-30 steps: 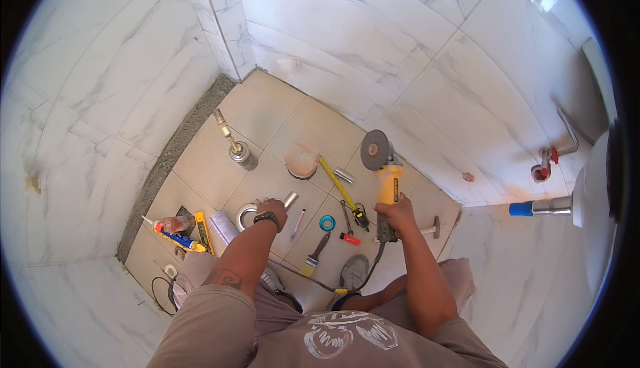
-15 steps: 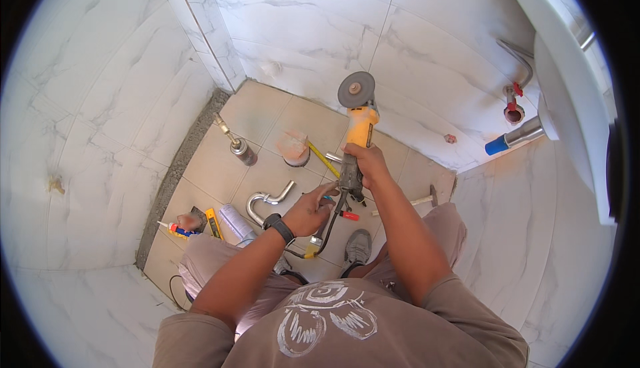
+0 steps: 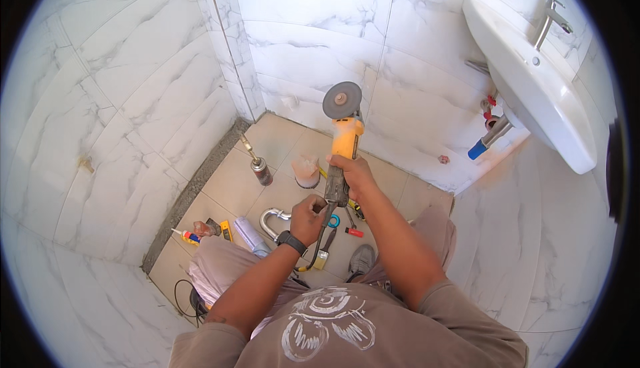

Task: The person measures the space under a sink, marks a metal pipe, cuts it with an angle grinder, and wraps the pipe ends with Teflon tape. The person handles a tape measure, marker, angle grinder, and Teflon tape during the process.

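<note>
My right hand [image 3: 352,171] grips the body of a yellow and black angle grinder [image 3: 346,136], raised in front of me with its grey disc [image 3: 342,100] pointing away toward the wall. My left hand [image 3: 308,213] is closed around the rear end of the grinder, where its black cord [image 3: 318,243] hangs down. A dark watch sits on my left wrist. Below the hands a chrome curved drain pipe [image 3: 269,219] lies on the beige floor tiles.
On the floor lie a gas torch can [image 3: 261,169], a translucent plastic cup [image 3: 307,172], a sealant tube [image 3: 250,233], a brush [image 3: 323,256] and small hand tools. A white washbasin [image 3: 527,85] with a tap hangs on the right wall. Marble-look tiles cover the walls.
I have lifted the grinder from the floor up in front of me. My left hand left the chrome pipe and moved onto the grinder's rear end. The view has tilted up toward the wall and basin.
</note>
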The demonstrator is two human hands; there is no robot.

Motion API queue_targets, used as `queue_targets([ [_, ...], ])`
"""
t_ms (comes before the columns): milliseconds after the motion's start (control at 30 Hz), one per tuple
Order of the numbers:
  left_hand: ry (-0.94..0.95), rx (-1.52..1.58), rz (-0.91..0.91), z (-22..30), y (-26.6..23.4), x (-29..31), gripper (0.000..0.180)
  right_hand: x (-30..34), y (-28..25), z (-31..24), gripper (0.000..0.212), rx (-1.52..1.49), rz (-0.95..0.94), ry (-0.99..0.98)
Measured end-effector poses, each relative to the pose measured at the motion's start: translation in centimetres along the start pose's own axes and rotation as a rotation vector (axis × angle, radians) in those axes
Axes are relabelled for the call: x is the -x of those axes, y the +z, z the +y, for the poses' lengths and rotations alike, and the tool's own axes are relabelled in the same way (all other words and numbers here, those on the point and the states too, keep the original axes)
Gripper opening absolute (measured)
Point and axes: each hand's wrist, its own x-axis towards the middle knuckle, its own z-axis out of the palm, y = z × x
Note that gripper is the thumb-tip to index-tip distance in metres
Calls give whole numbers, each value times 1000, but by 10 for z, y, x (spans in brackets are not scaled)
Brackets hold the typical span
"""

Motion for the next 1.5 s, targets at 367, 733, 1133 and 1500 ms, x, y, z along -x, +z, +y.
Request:
queue_targets([
  [367, -324, 1003, -311, 18, -12, 29, 46, 12, 15, -3, 37, 79, 46, -79],
  [733, -114, 546, -273, 53, -29, 8, 70, 27, 1, 8, 37, -5, -154, -22],
  [1133, -24, 623, -52, 53, 6, -2, 59, 43, -13, 20, 56, 190, -379, -42],
  [1500, 93, 270, 583, 80, -130, -31, 64, 32, 13, -37, 87, 698, -388, -412],
])
